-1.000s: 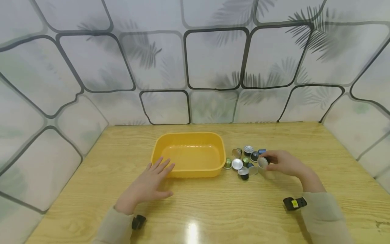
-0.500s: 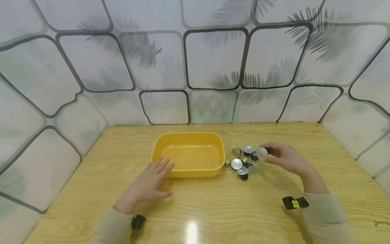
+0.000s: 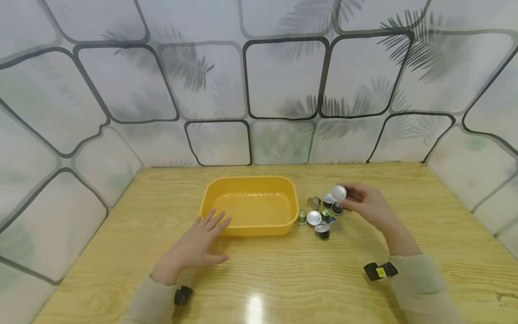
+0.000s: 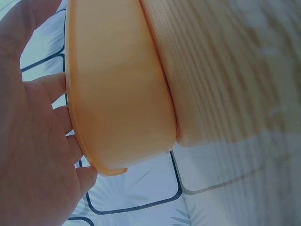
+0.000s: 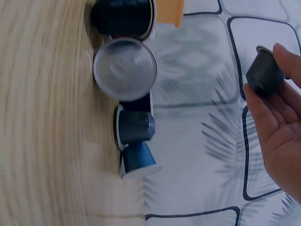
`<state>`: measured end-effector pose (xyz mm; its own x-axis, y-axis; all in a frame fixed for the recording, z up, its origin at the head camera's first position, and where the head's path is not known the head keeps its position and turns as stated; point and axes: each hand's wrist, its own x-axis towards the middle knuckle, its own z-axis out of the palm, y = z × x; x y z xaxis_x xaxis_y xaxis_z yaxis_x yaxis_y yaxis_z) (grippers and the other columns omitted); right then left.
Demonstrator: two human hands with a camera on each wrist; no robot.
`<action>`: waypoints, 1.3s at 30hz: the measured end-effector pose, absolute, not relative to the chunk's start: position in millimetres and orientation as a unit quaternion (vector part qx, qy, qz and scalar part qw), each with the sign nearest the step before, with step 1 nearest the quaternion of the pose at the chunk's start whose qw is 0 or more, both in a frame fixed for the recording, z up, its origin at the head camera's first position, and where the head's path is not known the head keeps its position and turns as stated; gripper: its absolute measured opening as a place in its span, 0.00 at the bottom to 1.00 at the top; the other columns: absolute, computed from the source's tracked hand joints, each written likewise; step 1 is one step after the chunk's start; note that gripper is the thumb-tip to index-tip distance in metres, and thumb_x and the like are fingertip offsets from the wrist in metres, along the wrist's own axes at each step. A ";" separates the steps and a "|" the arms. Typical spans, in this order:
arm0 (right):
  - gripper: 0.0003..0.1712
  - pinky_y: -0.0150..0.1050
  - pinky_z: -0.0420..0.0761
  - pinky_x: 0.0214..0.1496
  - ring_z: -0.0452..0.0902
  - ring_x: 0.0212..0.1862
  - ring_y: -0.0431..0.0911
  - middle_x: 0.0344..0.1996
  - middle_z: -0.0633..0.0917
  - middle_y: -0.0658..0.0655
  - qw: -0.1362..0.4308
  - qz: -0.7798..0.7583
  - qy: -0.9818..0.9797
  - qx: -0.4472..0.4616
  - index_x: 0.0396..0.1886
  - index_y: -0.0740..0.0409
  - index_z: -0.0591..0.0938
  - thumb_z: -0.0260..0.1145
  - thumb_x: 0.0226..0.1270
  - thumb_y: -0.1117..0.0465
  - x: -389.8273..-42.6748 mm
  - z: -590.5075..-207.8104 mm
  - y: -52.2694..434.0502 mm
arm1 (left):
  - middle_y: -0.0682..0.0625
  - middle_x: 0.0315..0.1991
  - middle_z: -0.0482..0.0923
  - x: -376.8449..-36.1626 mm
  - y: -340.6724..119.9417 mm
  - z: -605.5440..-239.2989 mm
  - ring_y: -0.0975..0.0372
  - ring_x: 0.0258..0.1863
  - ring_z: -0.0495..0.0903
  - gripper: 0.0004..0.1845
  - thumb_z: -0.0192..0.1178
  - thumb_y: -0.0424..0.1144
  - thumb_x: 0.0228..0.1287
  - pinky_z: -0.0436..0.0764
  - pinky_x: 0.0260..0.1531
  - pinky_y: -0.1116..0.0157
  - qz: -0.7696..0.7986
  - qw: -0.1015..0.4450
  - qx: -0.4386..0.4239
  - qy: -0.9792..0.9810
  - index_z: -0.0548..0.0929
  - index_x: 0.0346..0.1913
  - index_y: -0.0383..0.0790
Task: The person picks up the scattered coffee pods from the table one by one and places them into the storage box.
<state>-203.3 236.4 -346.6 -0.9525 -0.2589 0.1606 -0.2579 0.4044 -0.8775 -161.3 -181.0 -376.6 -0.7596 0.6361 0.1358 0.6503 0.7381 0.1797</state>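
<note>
A dark grey coffee capsule [image 5: 264,74] with a silver lid is pinched between the thumb and fingers of my right hand [image 3: 370,206]. It is raised above the back right of the capsule pile. My left hand [image 3: 193,249] lies with spread fingers at the near left corner of a yellow plastic basin [image 3: 259,231]. In the left wrist view, the fingertips touch the rim of that basin. Several more capsules lie on the table right of the basin, among them a silver-lidded one [image 3: 314,218], a green one [image 3: 301,217] and a blue one [image 5: 138,157].
The wooden table [image 3: 291,279] reaches back to a patterned wall [image 3: 283,81]. The capsule pile sits close against the basin's right side. Each wrist wears a black strap; the right strap [image 3: 380,271] bears a yellow mark.
My right hand has lifted the dark capsule from the right edge of the pile and moved it up and leftward. The left hand has stayed in place at the basin.
</note>
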 end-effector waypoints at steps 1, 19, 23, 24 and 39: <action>0.30 0.29 0.75 0.43 0.73 0.46 0.36 0.50 0.73 0.69 0.001 -0.535 0.831 -0.152 0.57 0.71 0.68 0.63 0.58 0.59 -203.4 -346.9 234.7 | 0.40 0.66 0.50 -161.4 -181.0 -376.5 0.45 0.65 0.44 0.45 0.60 0.58 0.50 0.50 0.55 0.40 -0.107 0.033 -0.345 -0.932 0.56 0.67 0.38; 0.29 0.27 0.75 0.43 0.73 0.45 0.32 0.41 0.77 0.42 -0.004 -0.607 0.780 -0.151 0.56 0.74 0.66 0.62 0.59 0.62 -208.4 -354.3 224.2 | 0.40 0.66 0.52 -160.6 -183.2 -376.1 0.45 0.64 0.46 0.45 0.60 0.58 0.49 0.50 0.55 0.40 -0.118 0.045 -0.347 -0.929 0.57 0.66 0.37; 0.30 0.27 0.74 0.43 0.73 0.45 0.32 0.41 0.77 0.44 -0.005 -0.608 0.780 -0.148 0.56 0.74 0.66 0.62 0.58 0.62 -209.5 -354.8 222.0 | 0.39 0.65 0.52 -160.8 -183.3 -375.2 0.44 0.64 0.46 0.45 0.60 0.57 0.49 0.50 0.54 0.39 -0.109 0.043 -0.348 -0.930 0.57 0.66 0.36; 0.30 0.27 0.74 0.43 0.73 0.45 0.32 0.42 0.77 0.44 -0.006 -0.609 0.779 -0.149 0.56 0.74 0.66 0.62 0.58 0.62 -209.7 -354.7 221.1 | 0.39 0.65 0.52 -160.8 -183.3 -375.0 0.44 0.64 0.46 0.45 0.60 0.57 0.49 0.50 0.54 0.39 -0.109 0.044 -0.349 -0.930 0.57 0.66 0.36; 0.29 0.30 0.76 0.43 0.75 0.44 0.35 0.46 0.77 0.61 -0.004 -0.616 0.772 -0.159 0.55 0.74 0.68 0.63 0.57 0.62 -214.8 -353.8 195.8 | 0.41 0.66 0.50 -163.3 -181.7 -377.8 0.46 0.65 0.43 0.45 0.59 0.58 0.50 0.49 0.55 0.40 -0.116 0.033 -0.346 -0.931 0.56 0.67 0.39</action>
